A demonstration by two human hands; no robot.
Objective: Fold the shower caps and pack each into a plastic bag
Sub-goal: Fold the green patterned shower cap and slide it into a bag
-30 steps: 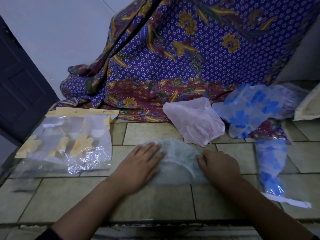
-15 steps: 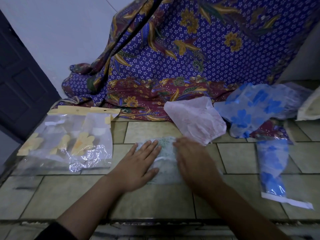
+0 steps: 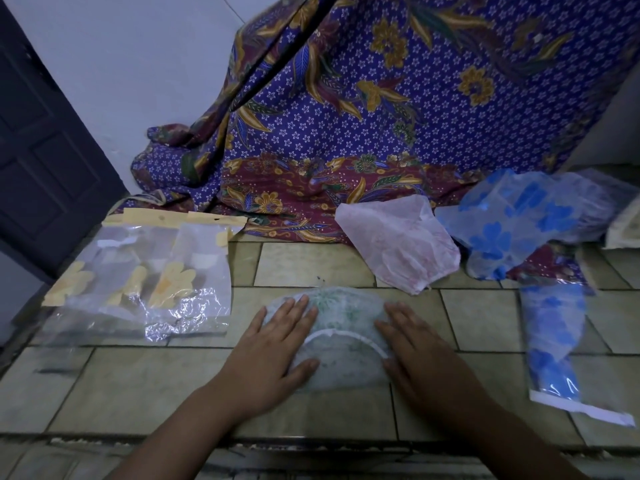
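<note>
Tiled counter (image 3: pixel 311 265) runs up to a purple batik cloth (image 3: pixel 381 133) draped behind, and the green-printed shower cap (image 3: pixel 341 362) lies in the middle of it, flattened into a half-round with its white elastic edge arching across.

The left hand (image 3: pixel 273 344) presses flat on the cap's left side and the right hand (image 3: pixel 415 348) on its right. Both have straight fingers and grip nothing.

The film looks thin and slippery, so the fold will likely spring open once either palm lifts. The elastic may pucker the edge, and trapped air could make the bundle too bulky to pack.

Left of the cap are clear bags (image 3: pixel 145 282) with yellow header strips, apparently holding yellow-flowered caps, though glare blurs them. To its right, a long clear bag (image 3: pixel 554 341) holds a blue-flowered cap. Behind the cap, a pink cap (image 3: pixel 398 244) and a loose blue-flowered cap (image 3: pixel 512 223) lie unbagged.
</note>
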